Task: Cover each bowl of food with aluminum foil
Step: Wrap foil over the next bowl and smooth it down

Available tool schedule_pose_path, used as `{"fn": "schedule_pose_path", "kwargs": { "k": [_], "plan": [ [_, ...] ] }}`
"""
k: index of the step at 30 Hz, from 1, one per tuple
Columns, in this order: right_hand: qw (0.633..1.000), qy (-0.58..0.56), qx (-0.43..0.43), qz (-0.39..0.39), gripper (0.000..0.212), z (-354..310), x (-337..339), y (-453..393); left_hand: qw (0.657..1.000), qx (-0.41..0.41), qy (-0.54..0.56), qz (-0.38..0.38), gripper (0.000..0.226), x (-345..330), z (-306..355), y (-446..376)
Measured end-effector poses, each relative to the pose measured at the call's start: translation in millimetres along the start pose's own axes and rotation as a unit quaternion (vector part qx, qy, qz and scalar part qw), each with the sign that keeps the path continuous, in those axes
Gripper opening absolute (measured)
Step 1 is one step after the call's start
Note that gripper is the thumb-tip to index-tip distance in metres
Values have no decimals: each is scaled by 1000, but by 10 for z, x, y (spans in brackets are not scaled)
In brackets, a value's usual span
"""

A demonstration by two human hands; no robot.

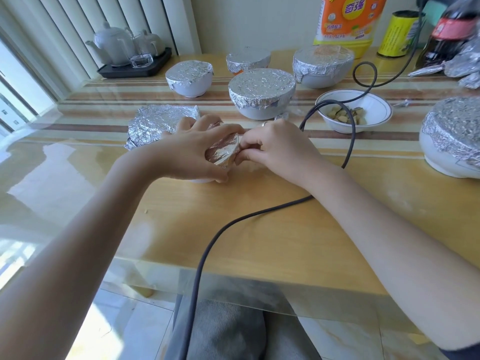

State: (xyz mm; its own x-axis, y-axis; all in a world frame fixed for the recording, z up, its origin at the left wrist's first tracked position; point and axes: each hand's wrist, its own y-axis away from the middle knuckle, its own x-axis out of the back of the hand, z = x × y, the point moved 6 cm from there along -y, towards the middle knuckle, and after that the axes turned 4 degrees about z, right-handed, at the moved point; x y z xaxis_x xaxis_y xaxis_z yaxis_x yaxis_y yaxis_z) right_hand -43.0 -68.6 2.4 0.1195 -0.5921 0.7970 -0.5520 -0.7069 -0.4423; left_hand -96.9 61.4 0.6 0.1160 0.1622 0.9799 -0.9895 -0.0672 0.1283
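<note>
— What's being wrapped there?

— A small white bowl (201, 180) on the glass-topped wooden table (259, 229), mostly hidden. The left hand (192, 149) curls over its crinkled silver foil cover (223, 153), fingers clasped round the rim. The right hand (275, 149) pinches the foil's edge, fingertips bunched tight.

— And the rest?

— Five white foil-capped bowls stand behind and to the right; nearest is a big one (261, 93). One white bowl with a dark rim line (354, 110) sits uncovered, food showing. A loose crumpled foil sheet (158, 123) lies just beyond the left hand, and a dark cable (207, 245) snakes across.
</note>
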Motion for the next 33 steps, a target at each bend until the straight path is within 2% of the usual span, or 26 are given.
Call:
{"fn": "schedule_pose_path", "kwargs": {
  "k": [5,14,26,33],
  "plan": [
    [1000,-27,-1,0,7,42,-17,-27,1000,0,-8,-1,94,-2,-1,-5],
    [994,-90,-34,-46,4,130,-7,-147,1000,-4,-29,-9,93,-7,-2,-4],
    [997,31,-49,-60,33,151,150,-414,999,-8,-32,-14,87,-24,21,-12],
    [993,-73,-54,-71,24,217,123,-321,1000,-12,-19,10,84,-8,11,6]
  ]
}}
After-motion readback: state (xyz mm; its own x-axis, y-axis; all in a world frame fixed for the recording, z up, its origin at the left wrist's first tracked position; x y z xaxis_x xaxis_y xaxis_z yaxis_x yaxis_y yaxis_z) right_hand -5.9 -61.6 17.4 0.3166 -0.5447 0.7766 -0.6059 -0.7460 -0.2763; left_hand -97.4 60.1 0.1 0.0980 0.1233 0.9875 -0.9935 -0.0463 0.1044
